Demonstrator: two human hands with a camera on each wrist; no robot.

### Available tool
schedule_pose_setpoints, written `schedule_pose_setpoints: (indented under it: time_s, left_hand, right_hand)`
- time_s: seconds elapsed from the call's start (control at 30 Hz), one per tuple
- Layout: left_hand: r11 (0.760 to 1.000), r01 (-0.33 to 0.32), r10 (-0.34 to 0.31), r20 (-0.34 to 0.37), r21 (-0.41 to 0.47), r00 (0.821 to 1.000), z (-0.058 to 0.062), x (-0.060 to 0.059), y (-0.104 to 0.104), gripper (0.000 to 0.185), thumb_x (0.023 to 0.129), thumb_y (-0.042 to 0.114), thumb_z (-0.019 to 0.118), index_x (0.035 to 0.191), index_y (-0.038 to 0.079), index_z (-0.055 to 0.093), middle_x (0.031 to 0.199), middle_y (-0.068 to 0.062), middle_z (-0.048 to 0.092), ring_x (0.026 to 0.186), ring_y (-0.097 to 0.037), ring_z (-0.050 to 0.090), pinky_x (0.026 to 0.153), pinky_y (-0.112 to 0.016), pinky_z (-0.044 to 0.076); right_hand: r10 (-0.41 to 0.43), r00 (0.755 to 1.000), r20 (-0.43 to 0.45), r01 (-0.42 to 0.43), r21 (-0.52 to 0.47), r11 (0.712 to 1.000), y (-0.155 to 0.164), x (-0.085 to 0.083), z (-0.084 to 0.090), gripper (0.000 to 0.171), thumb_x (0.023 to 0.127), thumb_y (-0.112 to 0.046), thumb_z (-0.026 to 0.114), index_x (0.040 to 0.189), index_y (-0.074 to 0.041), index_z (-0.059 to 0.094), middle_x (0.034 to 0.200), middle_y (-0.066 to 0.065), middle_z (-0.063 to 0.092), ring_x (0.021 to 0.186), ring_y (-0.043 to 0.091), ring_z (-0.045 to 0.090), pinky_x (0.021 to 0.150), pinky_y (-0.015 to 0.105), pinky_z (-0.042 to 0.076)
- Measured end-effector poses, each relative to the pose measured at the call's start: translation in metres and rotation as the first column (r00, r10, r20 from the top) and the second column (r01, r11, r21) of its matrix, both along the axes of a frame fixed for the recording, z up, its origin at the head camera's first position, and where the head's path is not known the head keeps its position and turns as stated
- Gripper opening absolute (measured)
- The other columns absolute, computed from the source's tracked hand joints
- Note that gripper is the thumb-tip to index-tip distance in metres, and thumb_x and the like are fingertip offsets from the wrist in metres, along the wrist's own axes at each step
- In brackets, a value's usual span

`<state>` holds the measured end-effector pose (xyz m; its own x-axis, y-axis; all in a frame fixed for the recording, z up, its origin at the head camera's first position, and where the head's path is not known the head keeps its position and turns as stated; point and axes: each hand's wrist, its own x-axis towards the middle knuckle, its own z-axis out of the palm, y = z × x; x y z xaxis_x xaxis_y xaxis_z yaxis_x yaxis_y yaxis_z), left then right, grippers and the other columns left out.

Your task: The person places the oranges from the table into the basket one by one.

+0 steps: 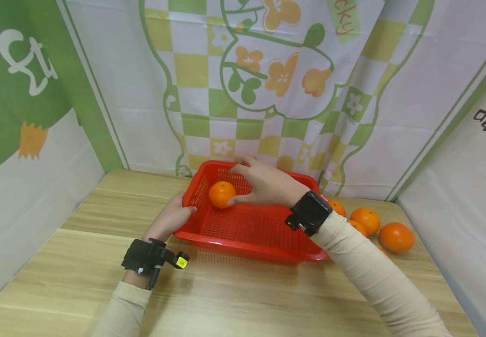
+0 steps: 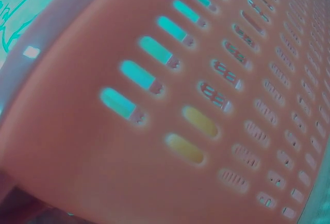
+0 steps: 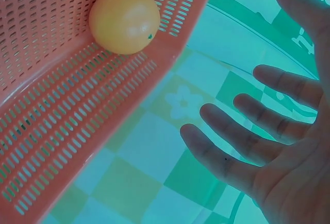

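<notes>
A red perforated plastic basket (image 1: 247,251) stands on the wooden table against the back curtain. One orange (image 1: 221,194) sits inside it at the left end, by the back corner. My left hand (image 1: 173,218) grips the basket's left rim, thumb over the edge and fingers on the outside. The slotted basket wall (image 2: 118,157) fills the left wrist view, hiding most of that hand. Over the basket, my right hand (image 1: 265,183) holds nothing, its thumb beside the orange in the head view. Spread fingers of the right hand (image 3: 278,147) show apart from the orange (image 3: 124,20) in the right wrist view.
Several more oranges (image 1: 396,237) lie on the table right of the basket, partly behind my right forearm. Printed cloth (image 1: 192,70) hangs close behind the basket, with white side walls (image 1: 449,196) at both ends of the table (image 1: 234,299).
</notes>
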<state>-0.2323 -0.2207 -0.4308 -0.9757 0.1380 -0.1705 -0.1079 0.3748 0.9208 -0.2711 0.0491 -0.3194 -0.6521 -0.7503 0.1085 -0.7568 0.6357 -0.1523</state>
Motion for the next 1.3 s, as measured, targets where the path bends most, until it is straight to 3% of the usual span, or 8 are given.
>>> schedule_pose_setpoints:
  time_s: [0.37,0.53,0.77,1.3]
  left_hand:
    - [1.0,-0.002,0.002,0.007,-0.003,1.0,0.0,0.001,0.0,0.057,0.105,0.01,0.047,0.159,0.001,0.03,0.147,-0.028,0.056,0.117,-0.039,0.068,0.097,-0.049,0.063]
    - [1.0,0.0,0.0,0.004,0.008,1.0,0.002,0.002,0.0,0.058,0.105,0.01,0.047,0.16,0.001,0.029,0.147,-0.029,0.056,0.118,-0.04,0.068,0.096,-0.05,0.063]
    - [1.0,0.001,-0.001,0.0,0.017,1.0,0.002,0.002,0.0,0.059,0.105,0.009,0.047,0.16,0.001,0.029,0.146,-0.029,0.056,0.118,-0.041,0.069,0.095,-0.051,0.063]
    - [1.0,0.01,-0.009,-0.014,0.03,1.0,0.001,0.001,0.0,0.059,0.105,0.008,0.046,0.16,0.0,0.029,0.146,-0.03,0.055,0.118,-0.044,0.068,0.093,-0.05,0.063]
  right_hand:
    - [0.019,0.998,-0.06,-0.021,-0.033,0.999,0.019,0.003,0.001,0.074,0.086,-0.053,0.083,0.139,-0.006,0.063,0.133,0.015,0.06,0.111,0.027,0.061,0.094,0.038,0.058]
    - [-0.021,0.999,-0.028,0.02,-0.042,0.999,0.026,0.006,0.003,0.072,0.086,-0.053,0.083,0.139,-0.009,0.062,0.138,0.018,0.057,0.109,0.029,0.066,0.094,0.041,0.06]
    - [-0.061,0.997,0.036,0.063,-0.054,0.997,0.036,0.007,0.008,0.074,0.088,-0.054,0.08,0.143,-0.011,0.058,0.152,0.02,0.051,0.119,0.036,0.067,0.101,0.047,0.059]
    - [-0.133,0.99,0.055,0.138,-0.106,0.985,0.079,0.006,0.014,0.074,0.087,-0.05,0.083,0.143,-0.008,0.059,0.141,0.016,0.056,0.12,0.035,0.062,0.102,0.05,0.056]
